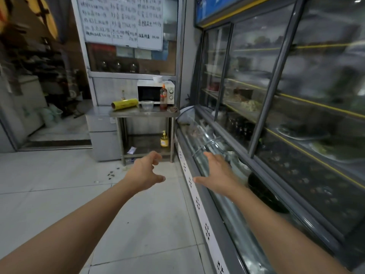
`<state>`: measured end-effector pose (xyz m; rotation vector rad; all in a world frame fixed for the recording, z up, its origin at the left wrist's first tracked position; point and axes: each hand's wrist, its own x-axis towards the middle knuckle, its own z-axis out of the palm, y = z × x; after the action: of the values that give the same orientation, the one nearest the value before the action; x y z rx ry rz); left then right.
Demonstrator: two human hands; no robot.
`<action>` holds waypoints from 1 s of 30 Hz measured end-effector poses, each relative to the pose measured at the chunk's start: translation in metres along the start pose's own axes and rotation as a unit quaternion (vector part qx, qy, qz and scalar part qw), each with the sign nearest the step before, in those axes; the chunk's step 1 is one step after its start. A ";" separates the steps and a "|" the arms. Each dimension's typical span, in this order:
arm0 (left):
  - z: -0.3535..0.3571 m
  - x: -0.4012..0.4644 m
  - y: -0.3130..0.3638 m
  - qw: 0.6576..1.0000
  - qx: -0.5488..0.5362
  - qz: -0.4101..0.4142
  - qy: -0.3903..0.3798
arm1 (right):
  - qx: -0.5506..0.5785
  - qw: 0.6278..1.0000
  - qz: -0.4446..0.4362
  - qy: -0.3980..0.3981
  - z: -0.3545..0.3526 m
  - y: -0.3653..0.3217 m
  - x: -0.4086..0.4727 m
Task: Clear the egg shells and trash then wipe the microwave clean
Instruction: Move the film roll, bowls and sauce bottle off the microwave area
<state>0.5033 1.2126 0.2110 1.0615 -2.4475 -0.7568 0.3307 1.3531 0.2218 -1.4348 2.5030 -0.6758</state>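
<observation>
A white microwave [156,91] with its door closed stands on a steel table [126,113] against the far wall. In front of it sit a clear plastic container [147,105], a red sauce bottle [163,97], a yellow roll of wrap [124,104] and a small brownish heap [173,109] at the table's right corner, too small to identify. A white cup [157,78] rests on top of the microwave. My left hand [145,171] and my right hand [216,173] are stretched out in front of me, well short of the table, fingers relaxed, holding nothing.
A long glass-topped chest freezer [207,175] and a tall glass display cooler [276,95] run along the right. A yellow pump bottle [164,139] and a white packet [131,150] lie on the table's lower shelf. Small scraps [111,174] dot the tiled floor. A doorway opens at left.
</observation>
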 end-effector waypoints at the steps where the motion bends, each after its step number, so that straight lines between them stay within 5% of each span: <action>1: -0.004 0.009 -0.006 1.000 0.000 -0.004 0.005 | -0.002 1.000 -0.008 0.001 0.003 -0.004 0.013; 30: -0.075 0.364 -0.166 0.993 -0.010 -0.091 0.069 | 0.030 0.992 -0.108 -0.050 0.078 -0.090 0.455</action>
<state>0.3976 0.8195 0.2127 1.2986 -2.2457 -0.7345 0.1930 0.9035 0.2269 -1.6891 2.2544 -0.6904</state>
